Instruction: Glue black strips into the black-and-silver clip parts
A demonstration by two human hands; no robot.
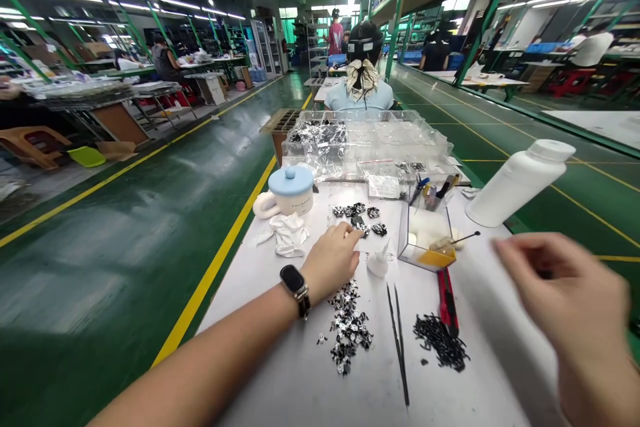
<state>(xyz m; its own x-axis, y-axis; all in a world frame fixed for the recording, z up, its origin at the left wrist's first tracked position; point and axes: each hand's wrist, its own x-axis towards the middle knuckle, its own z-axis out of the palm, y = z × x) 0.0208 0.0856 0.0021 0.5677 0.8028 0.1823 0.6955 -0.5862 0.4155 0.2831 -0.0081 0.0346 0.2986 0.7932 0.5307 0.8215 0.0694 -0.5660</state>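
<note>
My left hand [334, 259], with a watch on its wrist, reaches to small clusters of black-and-silver parts [356, 209] on the white table. Its fingers are curled down at the nearest cluster; whatever is between the fingertips is hidden. A loose pile of small black-and-silver pieces [350, 327] lies below that hand. My right hand [575, 293] is raised at the right, motion-blurred, fingers curled toward the thumb; I cannot make out anything in it. Between the hands are a small white dropper bottle [379, 263], black tweezers [399, 347], a red utility knife [448, 303] and a heap of short black pieces [441, 341].
A blue-lidded mug [293, 192] and crumpled tissue [290, 235] stand at the left edge. A clear box [425, 260] with tools and a leaning white bottle [520, 183] are at the right. Clear plastic trays [370, 137] fill the back; a person [361, 73] sits beyond.
</note>
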